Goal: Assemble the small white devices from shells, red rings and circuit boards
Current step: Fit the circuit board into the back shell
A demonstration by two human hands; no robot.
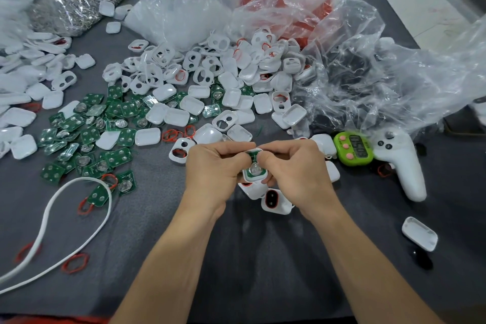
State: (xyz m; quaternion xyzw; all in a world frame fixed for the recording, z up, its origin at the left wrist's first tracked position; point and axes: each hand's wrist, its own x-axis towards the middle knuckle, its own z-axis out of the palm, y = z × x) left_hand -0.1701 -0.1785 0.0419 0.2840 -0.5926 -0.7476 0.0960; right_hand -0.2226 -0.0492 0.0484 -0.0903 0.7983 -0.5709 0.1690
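Observation:
My left hand (pixel 213 168) and my right hand (pixel 292 171) meet at the table's middle and both pinch one white shell with a green circuit board (pixel 254 169) lying in it, its round metal dome facing up. Just below my hands lie white devices fitted with red rings (pixel 273 198). A heap of white shells (pixel 226 79) spreads across the table behind my hands. Green circuit boards (pixel 89 137) lie scattered to the left. Loose red rings (pixel 172 135) sit near the heap's front edge.
Clear plastic bags (pixel 349 66) rise at the back and right. A green timer (pixel 353 148) and a white controller (pixel 402 163) lie right of my hands. A white cord (pixel 71 218) loops at the left. A lone white shell (pixel 419 233) lies at the lower right.

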